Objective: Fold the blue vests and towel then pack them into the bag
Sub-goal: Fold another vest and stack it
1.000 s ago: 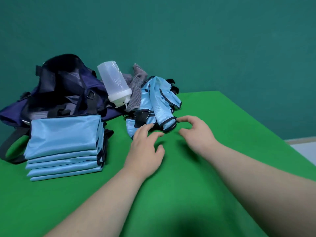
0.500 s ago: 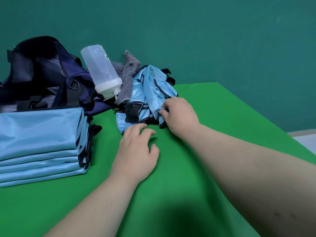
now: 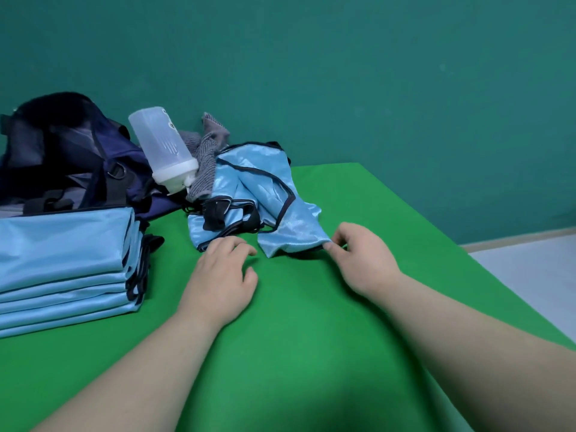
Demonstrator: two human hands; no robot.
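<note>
Blue vest (image 3: 274,210), crumpled right of the folded stack (image 3: 62,260), is being pinched at its hem by the right hand (image 3: 361,260) while the left hand (image 3: 223,275) is resting loosely spread.

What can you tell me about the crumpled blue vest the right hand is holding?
The crumpled light-blue shiny vest, edged with dark piping and black straps, lies unfolded in a heap on the green table. The right hand pinches its near corner; the left hand rests beside its edge. A grey striped towel leans on its far side.
</note>
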